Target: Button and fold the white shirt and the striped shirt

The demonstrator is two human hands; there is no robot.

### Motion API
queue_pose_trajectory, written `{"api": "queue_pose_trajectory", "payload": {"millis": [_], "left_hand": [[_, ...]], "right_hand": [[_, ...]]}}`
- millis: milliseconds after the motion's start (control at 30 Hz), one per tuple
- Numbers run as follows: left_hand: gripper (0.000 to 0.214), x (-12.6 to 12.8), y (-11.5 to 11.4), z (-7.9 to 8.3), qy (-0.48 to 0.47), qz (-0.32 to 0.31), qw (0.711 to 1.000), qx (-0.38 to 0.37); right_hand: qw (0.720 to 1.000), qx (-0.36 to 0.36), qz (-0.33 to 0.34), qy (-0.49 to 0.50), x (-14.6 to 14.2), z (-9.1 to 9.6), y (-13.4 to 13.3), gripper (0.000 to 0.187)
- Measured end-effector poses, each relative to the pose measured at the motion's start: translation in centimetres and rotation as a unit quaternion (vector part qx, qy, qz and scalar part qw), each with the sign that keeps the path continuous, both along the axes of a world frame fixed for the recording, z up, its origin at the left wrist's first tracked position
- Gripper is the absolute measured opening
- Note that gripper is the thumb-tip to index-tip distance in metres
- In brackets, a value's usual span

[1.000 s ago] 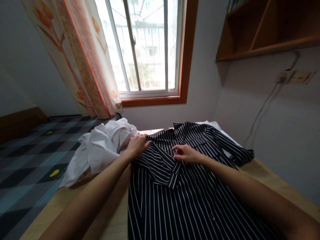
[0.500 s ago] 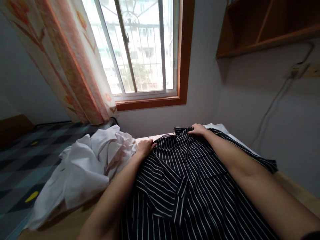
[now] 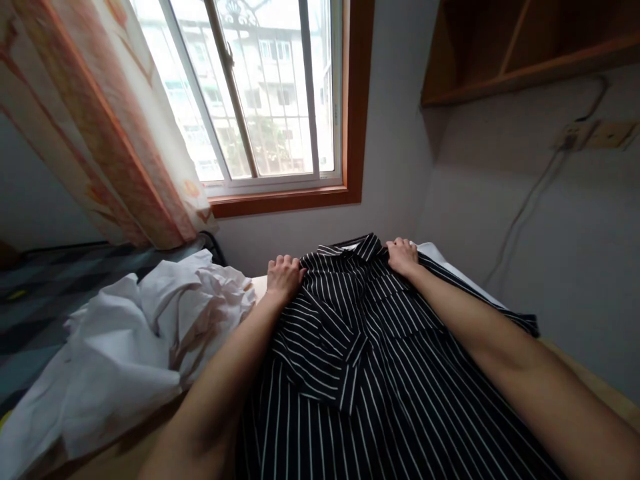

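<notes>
A black shirt with white stripes [image 3: 400, 373] lies spread out in front of me, its collar [image 3: 367, 247] at the far end. One sleeve [image 3: 320, 347] is folded across the shirt's left side, cuff toward the middle. My left hand [image 3: 285, 277] grips the shirt at its left shoulder, fingers curled over the edge. At the opposite shoulder, my right hand [image 3: 403, 255] is closed on the cloth beside the collar. The other sleeve stretches out to the right, partly behind my right forearm.
A crumpled white cloth [image 3: 135, 347] is heaped to the left of the shirt. Beyond it is a bed with a dark checked cover [image 3: 30, 333]. A curtain [image 3: 115, 133] hangs beside the window. At upper right are a wooden shelf [image 3: 480, 87] and a wall socket [image 3: 575, 135] with a cord.
The shirt's collar has risen and now stands more upright and open between my hands. Both hands keep their hold at the shoulders. The view has shifted slightly to the right.
</notes>
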State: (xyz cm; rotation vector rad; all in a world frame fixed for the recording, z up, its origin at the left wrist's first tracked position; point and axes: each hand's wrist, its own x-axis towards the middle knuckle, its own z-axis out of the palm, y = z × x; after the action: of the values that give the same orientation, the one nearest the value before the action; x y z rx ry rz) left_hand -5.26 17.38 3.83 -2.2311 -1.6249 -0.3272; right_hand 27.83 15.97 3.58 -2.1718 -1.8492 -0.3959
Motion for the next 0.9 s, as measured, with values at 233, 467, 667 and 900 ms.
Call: {"api": "queue_pose_trajectory", "payload": {"millis": [233, 467, 667, 900], "left_hand": [[0.064, -0.4, -5.4, 0.0, 0.009, 0.029, 0.994, -0.101], [0.083, -3.5, -12.5, -1.2, 0.018, -0.018, 0.978, -0.209], [0.083, -7.0, -13.8, -1.9, 0.010, -0.004, 0.965, -0.262], [0.088, -6.9, -14.4, -1.2, 0.006, 0.033, 0.955, -0.293]], "right_hand": [[0.996, -0.025, 0.061, -0.053, -1.4, -0.2, -4.6, 0.047], [0.905, -0.163, 0.386, 0.071, -9.2, -0.7, -16.8, 0.070], [0.848, -0.252, 0.448, 0.130, -13.4, -2.0, -22.3, 0.075], [0.897, -0.202, 0.363, 0.151, -13.0, -3.0, -22.7, 0.081]]}}
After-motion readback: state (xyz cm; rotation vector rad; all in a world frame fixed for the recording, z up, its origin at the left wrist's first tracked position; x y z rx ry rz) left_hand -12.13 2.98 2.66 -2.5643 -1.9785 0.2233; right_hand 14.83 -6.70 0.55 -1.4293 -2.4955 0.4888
